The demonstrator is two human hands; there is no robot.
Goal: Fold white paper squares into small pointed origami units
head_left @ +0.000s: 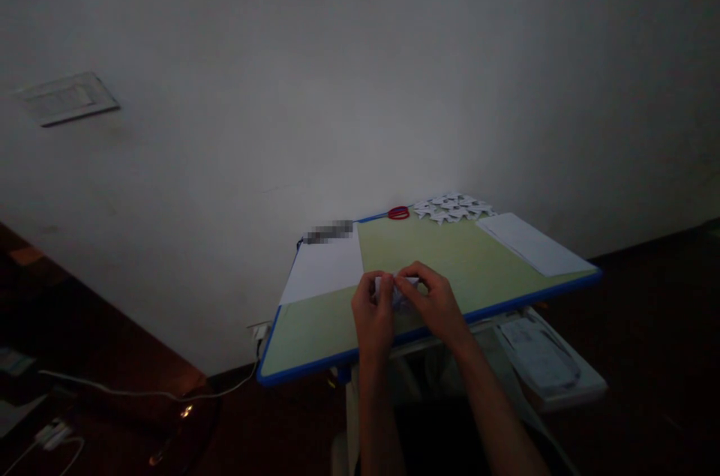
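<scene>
Over the front of the green-topped table [416, 247], my left hand [376, 311] and my right hand [433, 300] are close together, thumbs and fingertips nearly meeting. Both pinch a small piece of folded white paper [400, 297] between them. Most of the paper is hidden by my fingers, so its exact shape is unclear. At the back of the table lie red-handled scissors [399, 213]. Beside them is a cluster of small folded white paper pieces [454, 208].
A white sheet [323, 266] covers the table's left part, with a blurred dark object [329, 232] at its back edge. Stacked white paper [534, 243] lies on the right. Below juts a tray [543, 356]. A white cable [140, 392] runs from a wall plug [259, 332].
</scene>
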